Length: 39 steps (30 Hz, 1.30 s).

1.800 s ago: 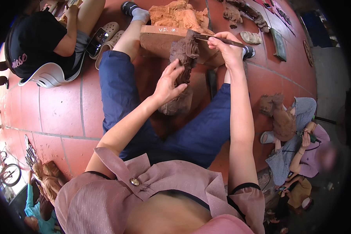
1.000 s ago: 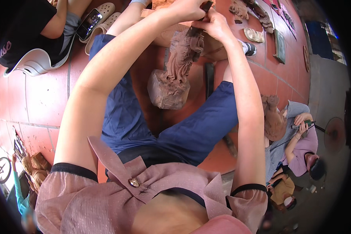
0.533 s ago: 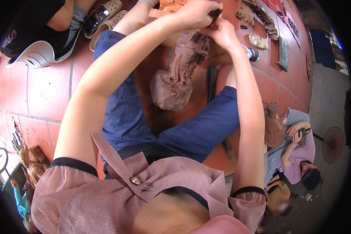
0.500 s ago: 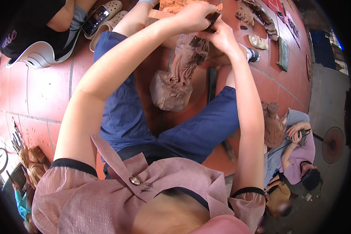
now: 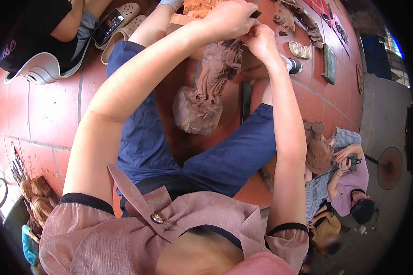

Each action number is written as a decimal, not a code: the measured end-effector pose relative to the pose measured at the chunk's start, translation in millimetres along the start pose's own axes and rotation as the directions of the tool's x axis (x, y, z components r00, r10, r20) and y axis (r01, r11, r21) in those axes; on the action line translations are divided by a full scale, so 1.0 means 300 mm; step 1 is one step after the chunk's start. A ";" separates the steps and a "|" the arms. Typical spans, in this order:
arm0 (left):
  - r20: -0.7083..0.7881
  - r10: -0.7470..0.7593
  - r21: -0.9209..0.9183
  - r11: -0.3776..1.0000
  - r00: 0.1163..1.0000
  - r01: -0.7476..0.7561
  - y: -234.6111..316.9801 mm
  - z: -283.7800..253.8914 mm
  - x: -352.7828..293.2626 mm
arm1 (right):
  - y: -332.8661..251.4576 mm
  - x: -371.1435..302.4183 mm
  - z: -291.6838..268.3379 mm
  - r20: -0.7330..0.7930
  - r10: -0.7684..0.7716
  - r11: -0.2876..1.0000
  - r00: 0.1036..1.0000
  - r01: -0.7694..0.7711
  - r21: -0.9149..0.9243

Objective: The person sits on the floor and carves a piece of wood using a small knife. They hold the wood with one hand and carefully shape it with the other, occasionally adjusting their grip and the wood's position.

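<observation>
My left hand (image 5: 231,19) is closed on a small dark flat piece (image 5: 256,14), whose edge shows by the fingertips. Just below it, my right hand (image 5: 261,42) has its fingers curled together close to the left hand. What they pinch is hidden. Both hands are at the upper end of a reddish-brown carved wooden figure (image 5: 213,73) with draped folds. It slants between my legs on a rough block base (image 5: 197,112). The hands cover the figure's top.
A dark bar (image 5: 246,98) lies beyond the carving. An orange wood block (image 5: 199,7) is ahead. At left, a person sits near a phone (image 5: 108,26) on pale clogs (image 5: 128,11). More carvings (image 5: 284,19) lie on the red tiles at right; other people and a fan (image 5: 390,168) are beyond.
Both hands shift slightly, and less of the dark piece shows between them. The carving appears a little lower and further left in view.
</observation>
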<state>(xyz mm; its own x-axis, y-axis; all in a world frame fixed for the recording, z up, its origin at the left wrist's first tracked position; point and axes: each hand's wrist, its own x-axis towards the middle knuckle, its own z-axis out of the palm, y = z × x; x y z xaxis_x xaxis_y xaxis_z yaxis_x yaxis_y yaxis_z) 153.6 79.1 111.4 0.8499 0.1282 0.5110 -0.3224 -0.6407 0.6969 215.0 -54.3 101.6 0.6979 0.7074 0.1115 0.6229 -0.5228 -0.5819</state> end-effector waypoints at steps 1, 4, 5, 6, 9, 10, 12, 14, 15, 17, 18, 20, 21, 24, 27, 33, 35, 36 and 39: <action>0.020 -0.014 0.043 0.999 1.000 0.013 -0.017 0.013 -0.002 | 0.012 -0.003 0.015 -0.008 -0.006 0.999 1.000 0.006 0.039; 0.069 -0.045 0.144 0.989 0.997 0.034 -0.053 0.047 -0.006 | 0.056 -0.003 0.047 0.036 0.000 1.000 0.999 -0.001 0.023; 0.075 -0.045 0.162 0.986 0.996 0.032 -0.062 0.057 -0.007 | 0.073 0.003 0.052 0.042 0.001 1.000 0.999 -0.001 0.002; 0.080 -0.047 0.186 0.982 0.996 0.032 -0.064 0.054 -0.007 | 0.077 0.014 0.055 0.050 -0.002 1.000 0.999 0.002 -0.016; 0.172 -0.126 0.164 0.982 0.977 0.098 -0.056 0.060 0.050 | 0.037 0.015 0.030 0.040 0.083 0.991 0.996 -0.078 -0.105; 0.148 -0.060 0.193 0.981 0.987 0.030 -0.061 0.061 0.045 | 0.014 0.014 0.019 0.030 0.125 0.983 0.992 -0.120 -0.142; 0.109 0.081 0.249 0.963 0.991 -0.106 -0.063 0.061 0.027 | 0.041 -0.014 0.049 -0.024 0.018 1.000 1.000 -0.019 -0.019; 0.093 0.036 0.181 0.982 0.995 -0.053 -0.054 0.065 0.010 | 0.066 -0.028 0.050 -0.044 -0.026 1.000 0.999 0.026 -0.005; 0.083 0.008 0.153 0.988 0.996 -0.021 -0.052 0.059 0.000 | 0.057 -0.020 0.040 -0.026 -0.029 0.999 0.999 0.027 -0.044; 0.069 -0.041 0.119 0.992 0.997 0.032 -0.053 0.071 0.033 | 0.025 -0.006 0.023 -0.008 0.017 0.994 1.000 -0.018 -0.109; 0.060 -0.064 0.102 0.993 0.996 0.057 -0.055 0.075 0.050 | -0.006 0.001 0.011 -0.011 0.061 0.989 0.998 -0.062 -0.137; 0.124 0.051 0.167 0.983 0.991 -0.071 -0.080 0.062 0.036 | -0.036 -0.015 0.004 -0.001 0.096 0.990 0.995 -0.095 -0.103; 0.160 0.113 0.186 0.972 0.981 -0.143 -0.081 0.065 0.035 | -0.016 -0.020 0.016 -0.067 0.049 0.992 0.997 -0.056 -0.113; 0.034 0.009 0.125 0.992 0.999 -0.013 -0.075 0.073 0.012 | 0.023 -0.025 0.051 -0.078 -0.039 0.995 0.996 0.031 -0.098; 0.070 -0.102 0.163 0.983 0.992 0.090 -0.057 0.072 0.062 | -0.002 0.028 0.006 0.040 0.150 0.981 0.988 -0.144 -0.133; 0.052 0.143 0.192 0.970 0.988 -0.151 -0.093 0.077 0.005 | 0.050 -0.033 0.089 -0.168 -0.056 0.998 0.984 0.059 0.010; 0.105 -0.011 0.180 0.984 0.994 -0.008 -0.090 0.077 0.043 | 0.024 -0.008 0.057 0.003 0.139 0.988 0.990 -0.139 0.072; 0.062 -0.016 0.187 0.982 0.998 0.004 -0.064 0.075 0.049 | 0.024 -0.013 0.053 -0.040 0.080 0.993 0.996 -0.076 0.094; 0.228 0.137 0.226 0.956 0.964 -0.189 -0.072 0.053 0.025 | 0.039 -0.055 0.087 -0.172 -0.094 0.982 0.980 0.120 0.144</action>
<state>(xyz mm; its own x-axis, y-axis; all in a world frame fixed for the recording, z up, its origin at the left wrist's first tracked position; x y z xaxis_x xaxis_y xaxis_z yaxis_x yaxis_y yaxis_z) 173.6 81.9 92.2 0.8702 -0.1369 0.4732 -0.3747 -0.8076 0.4555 201.6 -59.7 72.0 0.6864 0.6610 0.3031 0.6448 -0.3604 -0.6741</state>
